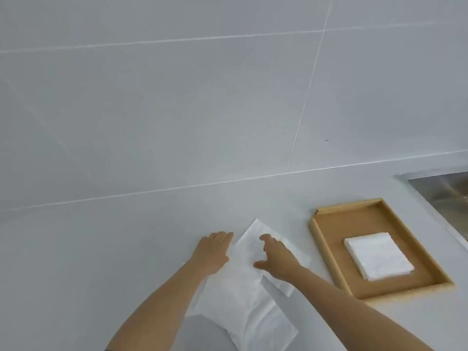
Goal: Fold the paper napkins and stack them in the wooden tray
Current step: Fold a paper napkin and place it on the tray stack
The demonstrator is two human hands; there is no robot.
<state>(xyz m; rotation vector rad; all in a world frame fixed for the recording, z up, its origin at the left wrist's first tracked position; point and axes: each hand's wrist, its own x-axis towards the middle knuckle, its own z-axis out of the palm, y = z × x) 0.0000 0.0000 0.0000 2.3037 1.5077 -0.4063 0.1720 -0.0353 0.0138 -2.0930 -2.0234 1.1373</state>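
A white paper napkin (249,245) lies on the pale counter, folded over lengthwise. My left hand (212,250) rests flat at its left edge, fingers together. My right hand (276,259) lies on top of the napkin with fingers spread, pressing it down. More unfolded white napkins (253,317) lie nearer to me, partly under my forearms. To the right sits the wooden tray (326,252), holding a stack of folded white napkins (378,255) in its middle.
A grey tiled wall rises behind the counter. A steel sink (445,188) opens at the far right, just beyond the tray. The counter (101,249) stretches to the left of my hands.
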